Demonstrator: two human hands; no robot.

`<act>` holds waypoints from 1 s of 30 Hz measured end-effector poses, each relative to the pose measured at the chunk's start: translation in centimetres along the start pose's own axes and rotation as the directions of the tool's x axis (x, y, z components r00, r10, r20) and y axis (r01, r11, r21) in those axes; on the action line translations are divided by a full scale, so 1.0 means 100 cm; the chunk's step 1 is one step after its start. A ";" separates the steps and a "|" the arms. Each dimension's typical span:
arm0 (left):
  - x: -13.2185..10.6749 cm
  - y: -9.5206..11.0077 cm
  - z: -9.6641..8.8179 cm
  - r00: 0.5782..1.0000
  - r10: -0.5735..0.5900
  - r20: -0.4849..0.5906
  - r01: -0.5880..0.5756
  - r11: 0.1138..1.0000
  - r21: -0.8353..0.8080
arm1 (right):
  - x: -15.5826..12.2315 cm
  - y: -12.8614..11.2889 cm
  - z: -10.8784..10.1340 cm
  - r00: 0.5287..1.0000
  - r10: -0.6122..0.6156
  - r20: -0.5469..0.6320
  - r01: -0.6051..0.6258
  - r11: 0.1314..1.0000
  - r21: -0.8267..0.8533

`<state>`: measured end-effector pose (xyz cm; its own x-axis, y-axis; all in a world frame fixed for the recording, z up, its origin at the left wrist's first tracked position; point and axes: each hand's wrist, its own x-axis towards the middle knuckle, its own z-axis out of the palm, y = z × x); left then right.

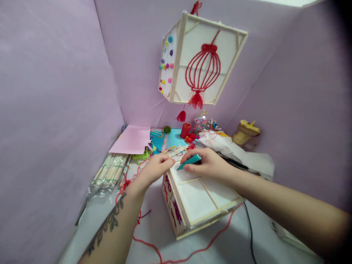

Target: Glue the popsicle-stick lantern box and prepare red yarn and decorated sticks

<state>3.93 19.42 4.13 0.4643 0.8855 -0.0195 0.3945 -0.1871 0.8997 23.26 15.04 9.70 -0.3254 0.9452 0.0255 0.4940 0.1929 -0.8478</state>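
Closest to me, at the table's near edge, lies the square lantern frame of pale wooden sticks and white paper panels (198, 198), on its side. I judge it light, hollow and fragile: the paper would dent, so the stick edges and corners are where I would hold it. Over its far corner my right hand (207, 163) pinches a teal marker pen (189, 161), and my left hand (154, 170) pinches a thin wooden strip (178, 150).
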 end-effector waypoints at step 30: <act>-0.002 0.003 0.000 1.000 0.007 -0.001 -0.007 1.000 -0.003 | -0.002 0.000 0.001 1.000 -0.019 0.010 0.019 0.999 -0.029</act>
<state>3.94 19.25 4.40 0.4664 0.8845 -0.0131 0.3893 -0.1919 0.9009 23.24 14.86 9.60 -0.3427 0.9388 0.0359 0.5106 0.2182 -0.8317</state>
